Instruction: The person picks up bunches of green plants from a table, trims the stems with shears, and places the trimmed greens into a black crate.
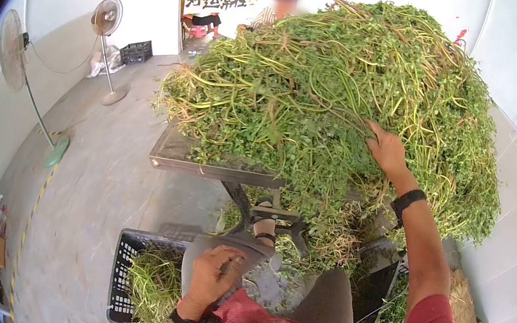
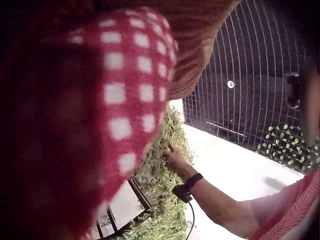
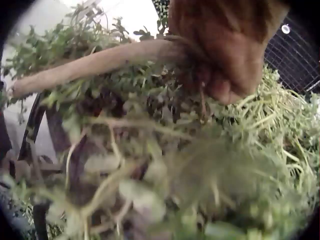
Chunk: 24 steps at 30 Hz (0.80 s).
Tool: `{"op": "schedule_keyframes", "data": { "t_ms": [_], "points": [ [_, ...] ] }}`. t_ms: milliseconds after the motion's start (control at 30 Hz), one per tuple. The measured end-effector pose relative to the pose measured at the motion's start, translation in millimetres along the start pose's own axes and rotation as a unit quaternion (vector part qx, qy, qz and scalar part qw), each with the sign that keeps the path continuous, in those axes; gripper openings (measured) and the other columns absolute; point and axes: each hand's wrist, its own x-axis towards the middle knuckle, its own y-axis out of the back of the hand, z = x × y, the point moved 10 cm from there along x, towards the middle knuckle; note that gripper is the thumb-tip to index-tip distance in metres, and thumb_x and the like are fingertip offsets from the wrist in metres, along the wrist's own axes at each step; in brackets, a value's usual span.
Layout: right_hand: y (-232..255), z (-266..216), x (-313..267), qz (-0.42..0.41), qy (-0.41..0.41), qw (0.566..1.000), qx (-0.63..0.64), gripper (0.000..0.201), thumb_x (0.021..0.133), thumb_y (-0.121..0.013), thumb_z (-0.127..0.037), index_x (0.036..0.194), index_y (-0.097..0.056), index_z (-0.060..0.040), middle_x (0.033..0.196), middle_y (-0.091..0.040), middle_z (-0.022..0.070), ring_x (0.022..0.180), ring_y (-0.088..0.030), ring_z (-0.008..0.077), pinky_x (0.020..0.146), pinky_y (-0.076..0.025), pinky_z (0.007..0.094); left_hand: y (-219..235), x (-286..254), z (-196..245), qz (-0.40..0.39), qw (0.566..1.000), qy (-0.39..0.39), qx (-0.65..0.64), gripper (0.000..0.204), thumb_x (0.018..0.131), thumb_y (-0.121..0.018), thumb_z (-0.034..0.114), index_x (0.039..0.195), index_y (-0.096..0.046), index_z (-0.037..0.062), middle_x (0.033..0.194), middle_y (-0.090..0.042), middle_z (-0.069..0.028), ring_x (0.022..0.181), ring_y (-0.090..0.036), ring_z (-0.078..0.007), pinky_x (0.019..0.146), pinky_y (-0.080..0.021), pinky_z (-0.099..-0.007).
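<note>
A large heap of leafy green stems [image 1: 297, 93] covers most of the table [image 1: 215, 172]. My right hand [image 1: 391, 155] is at the heap's near right part, fingers curled round a few stems [image 1: 348, 116] that lead off to the left. Seen from the right wrist, the same hand [image 3: 225, 50] grips a thick pale brown stem [image 3: 95, 65], with leaves hanging beneath. Over my lap, my left hand [image 1: 217, 271] hangs with loosely bent fingers, and nothing shows in it. Red checked cloth [image 2: 130, 80] fills much of the left wrist view.
By my left leg stands a black crate [image 1: 120, 275] holding green stems [image 1: 152, 287]. Another dark crate [image 1: 379, 298] is at my right, near scattered stems under the table. Two standing fans [image 1: 14, 49] are at the left. Another person [image 1: 284, 5] sits behind the heap.
</note>
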Motion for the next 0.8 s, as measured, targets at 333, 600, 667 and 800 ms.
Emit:
{"op": "schedule_keyframes", "data": {
  "t_ms": [333,600,667,800],
  "points": [
    [-24,75,-47,-0.015,-0.091,0.986,0.137,0.063,0.076,-0.069,-0.035,0.123,-0.049,0.0025,0.078,-0.064,0.0152,0.07,-0.061,0.0285,0.068,-0.05,0.038,-12,4,7,0.016,0.998,-0.004,0.064,0.007,0.079,-0.059,0.009,0.08,-0.065,0.006,0.084,-0.066,-0.007,0.073,-0.061,-0.0267,0.067,-0.046,-0.033],
    [-14,57,-97,-0.035,-0.25,0.738,0.626,0.048,0.079,-0.067,-0.032,0.112,-0.058,0.0006,0.106,-0.057,0.0077,0.096,-0.052,0.0209,0.078,-0.045,0.0339,-13,-3,8,0.047,0.998,-0.007,0.049,0.009,0.081,-0.058,0.008,0.081,-0.064,0.0018,0.08,-0.064,-0.0104,0.07,-0.06,-0.0238,0.065,-0.046,-0.0308],
    [-16,51,-105,-0.045,-0.233,0.719,0.654,0.046,0.079,-0.067,-0.033,0.112,-0.059,-0.002,0.099,-0.056,0.0057,0.093,-0.052,0.019,0.077,-0.045,0.0342,-16,-5,15,0.045,0.998,0.004,0.04,0.01,0.082,-0.058,0.008,0.083,-0.064,0.0007,0.079,-0.064,-0.0102,0.068,-0.06,-0.0212,0.064,-0.046,-0.0293],
    [-13,25,-134,-0.053,-0.193,0.67,0.715,0.031,0.083,-0.065,-0.028,0.105,-0.062,-0.006,0.082,-0.052,-0.0002,0.07,-0.052,0.0094,0.054,-0.044,0.0247,-36,-8,30,-0.001,1.0,0.017,-0.02,0.013,0.086,-0.057,0.011,0.089,-0.063,-0.0008,0.08,-0.062,-0.0077,0.069,-0.058,-0.0128,0.061,-0.045,-0.0254]
  ]
}}
